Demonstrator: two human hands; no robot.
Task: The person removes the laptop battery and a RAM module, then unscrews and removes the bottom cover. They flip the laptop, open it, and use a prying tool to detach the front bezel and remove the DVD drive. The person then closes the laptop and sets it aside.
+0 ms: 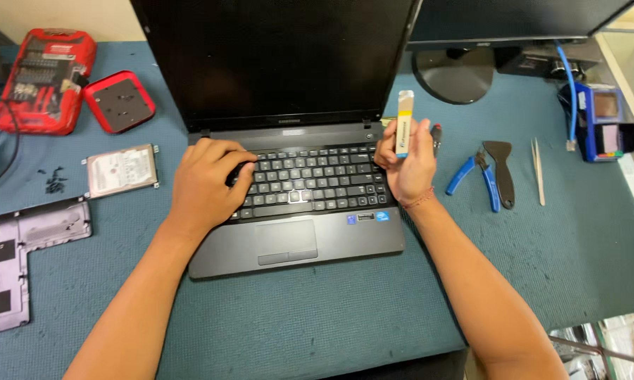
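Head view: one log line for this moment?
left hand: on laptop keyboard | right hand: holds small tube upright | pliers, scraper: on mat, right | hard drive: left

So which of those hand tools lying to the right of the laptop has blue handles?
The pliers, next to the right hand. The black scraper and pale tweezers beyond them show no blue.

1. Lighting: bright, even, from overhead; soft shadows beneath both forearms on the teal felt work mat (317,317).
2. Glare: strongest at the upper right edge.
3. Focus: sharp centrally; slight wide-angle bending at the borders.
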